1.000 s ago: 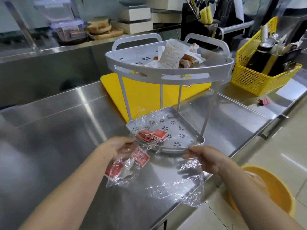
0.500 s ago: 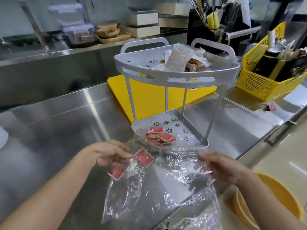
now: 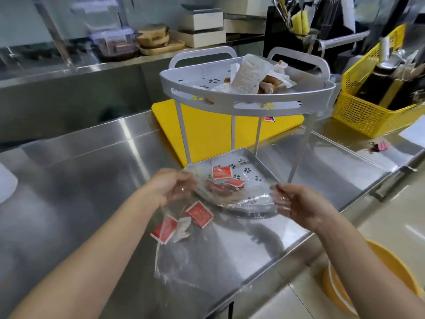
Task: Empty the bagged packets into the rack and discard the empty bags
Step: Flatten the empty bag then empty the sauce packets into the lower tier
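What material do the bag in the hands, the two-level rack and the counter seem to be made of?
Bag: thin clear plastic film; it wrinkles, glints, and red packets show through it.
Rack: matte silver-grey, probably painted metal, possibly plastic; thin straight legs, punched flower holes.
Counter: stainless steel, brushed finish; it gives soft, streaky reflections.

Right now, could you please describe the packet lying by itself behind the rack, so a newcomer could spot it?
Start at the grey two-tier rack on the steel counter, then look behind its legs to the yellow cutting board. The lone red packet lies on the board just under the upper shelf's front rim, apart from the red packets in the lower tray.
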The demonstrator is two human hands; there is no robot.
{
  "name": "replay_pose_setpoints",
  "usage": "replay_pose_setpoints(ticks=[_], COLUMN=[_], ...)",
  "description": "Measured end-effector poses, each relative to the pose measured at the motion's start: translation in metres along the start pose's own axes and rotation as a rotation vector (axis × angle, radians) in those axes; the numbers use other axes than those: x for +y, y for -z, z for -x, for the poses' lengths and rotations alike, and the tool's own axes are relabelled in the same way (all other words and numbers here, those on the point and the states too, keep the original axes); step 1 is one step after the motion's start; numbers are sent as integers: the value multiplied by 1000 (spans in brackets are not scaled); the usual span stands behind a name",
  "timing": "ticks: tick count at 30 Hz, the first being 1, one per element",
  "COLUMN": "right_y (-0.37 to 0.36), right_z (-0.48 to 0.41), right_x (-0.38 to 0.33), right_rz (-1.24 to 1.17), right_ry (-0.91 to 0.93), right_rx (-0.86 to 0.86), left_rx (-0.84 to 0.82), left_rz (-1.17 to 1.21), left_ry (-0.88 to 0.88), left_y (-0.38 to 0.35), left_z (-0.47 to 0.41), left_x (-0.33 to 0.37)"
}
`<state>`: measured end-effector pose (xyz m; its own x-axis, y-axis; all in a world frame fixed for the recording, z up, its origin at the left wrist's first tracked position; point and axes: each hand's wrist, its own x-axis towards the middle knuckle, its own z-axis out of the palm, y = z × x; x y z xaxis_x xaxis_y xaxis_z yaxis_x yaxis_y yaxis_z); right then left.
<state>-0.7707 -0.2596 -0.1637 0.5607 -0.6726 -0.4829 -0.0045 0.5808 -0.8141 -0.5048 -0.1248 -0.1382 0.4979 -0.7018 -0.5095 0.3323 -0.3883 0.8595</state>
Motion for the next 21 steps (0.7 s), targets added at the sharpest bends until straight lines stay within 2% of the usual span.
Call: replay_pose_setpoints(ticks=[3,5,7,9,14,18,21], right_y=[-5,-6,-4,-2,-14,-53,-94], right_z=[15,27,31,30,13,-14,-29], right_x=[-19,-23,-19,-9,34,64,78], right_rz=[-3,8,22,56,286,328,400], right_ry=[204,297,327,277,129,174,318], right_rx=[-78,-155,-213,-215,-148,-45,44], left_rx=[-82,-137,-165,-170,16,119,146], left_rz=[46,70,81,82,87,28,63], left_ry=[-245,-339,-392,-394,-209,34,168], left_y=[7,14,22,34,78,116,142], left_z=[18,31,41,47,57,78,101], left_x=[28,34,31,20,-36,-73,-97])
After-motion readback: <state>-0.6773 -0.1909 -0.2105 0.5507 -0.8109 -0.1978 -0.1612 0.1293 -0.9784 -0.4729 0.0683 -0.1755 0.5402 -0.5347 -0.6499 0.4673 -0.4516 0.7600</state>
